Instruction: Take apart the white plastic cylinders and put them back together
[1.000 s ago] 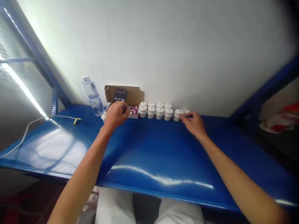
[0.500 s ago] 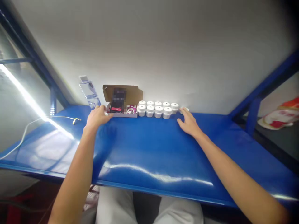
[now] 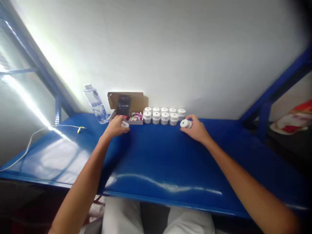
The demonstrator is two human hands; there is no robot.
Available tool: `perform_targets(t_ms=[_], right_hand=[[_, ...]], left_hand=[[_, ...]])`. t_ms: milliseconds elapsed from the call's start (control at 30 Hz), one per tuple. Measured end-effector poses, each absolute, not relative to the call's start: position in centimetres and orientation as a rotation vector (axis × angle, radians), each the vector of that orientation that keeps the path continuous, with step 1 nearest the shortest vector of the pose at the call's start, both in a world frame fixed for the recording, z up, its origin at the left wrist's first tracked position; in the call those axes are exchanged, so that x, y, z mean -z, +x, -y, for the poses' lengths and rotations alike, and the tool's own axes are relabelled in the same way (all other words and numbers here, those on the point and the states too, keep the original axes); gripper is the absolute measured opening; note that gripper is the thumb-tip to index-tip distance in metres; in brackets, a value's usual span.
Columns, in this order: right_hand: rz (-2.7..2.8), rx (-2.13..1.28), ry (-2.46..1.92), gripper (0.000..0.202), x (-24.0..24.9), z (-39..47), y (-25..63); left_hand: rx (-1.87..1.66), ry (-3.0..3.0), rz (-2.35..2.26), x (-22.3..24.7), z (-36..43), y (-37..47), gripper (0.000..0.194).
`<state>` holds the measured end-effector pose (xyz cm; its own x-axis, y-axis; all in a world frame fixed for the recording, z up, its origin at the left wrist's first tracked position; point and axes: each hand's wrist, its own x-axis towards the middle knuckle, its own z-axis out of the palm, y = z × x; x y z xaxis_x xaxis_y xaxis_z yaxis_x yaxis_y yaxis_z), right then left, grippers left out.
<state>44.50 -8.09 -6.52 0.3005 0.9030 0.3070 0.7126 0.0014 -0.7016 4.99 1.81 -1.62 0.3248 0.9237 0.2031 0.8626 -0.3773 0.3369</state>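
Canister (image 3: 185, 123), white and tilted, is clamped in the right hand (image 3: 197, 129), just right of the far canister rows (image 3: 164, 118); the left hand (image 3: 115, 126) grips a small white part (image 3: 125, 124) by the box (image 3: 136, 123). Light, steady pinches should prevent slips.

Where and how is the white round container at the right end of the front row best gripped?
Probably round the upper side of the white round container, coming from front right. It stands upright, its front and right flank look open, while a matching white container sits close on its left and the back row crowds its rear.
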Motion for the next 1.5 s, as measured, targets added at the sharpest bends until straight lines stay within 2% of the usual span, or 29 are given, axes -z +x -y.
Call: perform_targets(t_ms=[67, 167, 300, 433, 567, 667, 833, 900, 967, 1033, 1100, 1167, 1333, 1433, 1500], right_hand=[[1.474, -0.438, -1.606, 0.052, 6.0, 8.6, 42.7], [1.52, -0.588, -1.333, 0.042, 5.2, 9.6, 39.4], [1.747, -0.554, -1.089, 0.039, 4.7, 11.1, 36.0], [1.935, -0.48, -1.211, 0.036, 4.8, 11.9, 35.3], [1.885, -0.592, -1.291, 0.032, 4.8, 11.8, 35.9], [1.83, -0.72, -1.209, 0.034, 4.6, 11.8, 36.2], [1.755, -0.529, -1.156, 0.04, 4.5, 12.3, 35.5], [1.65, -0.716, -1.213, 0.034, 4.5, 12.3, 35.0], [1.542, -0.928, -1.249, 0.042, 4.7, 12.2, 34.7], [1.502, -0.947, -1.229, 0.045, 4.8, 12.1, 34.5], [1.497, -0.822, -1.167, 0.042, 4.8, 12.2, 34.4], [1.448, -0.804, -1.143, 0.053, 4.8, 12.2, 34.4], [1.22, -1.217, -1.239, 0.054, 4.4, 12.5, 34.1], [1.242, -1.035, -1.093, 0.051, 4.3, 12.6, 33.8], [1.207, -1.034, -1.102, 0.052, 4.2, 12.6, 33.8]], left_hand=[[-0.588, 2.443, -1.285, 2.2, -0.5, 7.6, 0.041], [-0.682, 2.375, -0.923, 3.2, 2.5, 11.6, 0.047], [-0.661, 2.246, -0.66, 4.3, 5.6, 14.6, 0.064], [-0.626, 2.165, -0.681, 4.7, 6.0, 14.9, 0.051], [-0.68, 1.949, -0.638, 4.3, 5.4, 14.4, 0.061], [-0.701, 1.748, -0.62, 3.6, 5.1, 14.0, 0.061], [-0.616, 1.625, -0.667, 2.9, 4.9, 13.8, 0.05], [-0.648, 1.669, -0.621, 2.8, 5.0, 13.7, 0.049], [-0.724, 1.743, -0.545, 2.7, 5.0, 13.6, 0.052], [-0.767, 1.779, -0.516, 2.7, 5.1, 13.5, 0.058], [-0.738, 1.73, -0.548, 2.7, 5.1, 13.5, 0.054], [-0.708, 1.677, -0.558, 2.8, 5.1, 13.6, 0.051], [-0.777, 1.805, -0.497, 3.2, 5.2, 13.9, 0.056], [-0.741, 1.75, -0.612, 3.3, 5.3, 14.0, 0.05], [-0.736, 1.73, -0.61, 3.2, 5.5, 14.0, 0.05]])
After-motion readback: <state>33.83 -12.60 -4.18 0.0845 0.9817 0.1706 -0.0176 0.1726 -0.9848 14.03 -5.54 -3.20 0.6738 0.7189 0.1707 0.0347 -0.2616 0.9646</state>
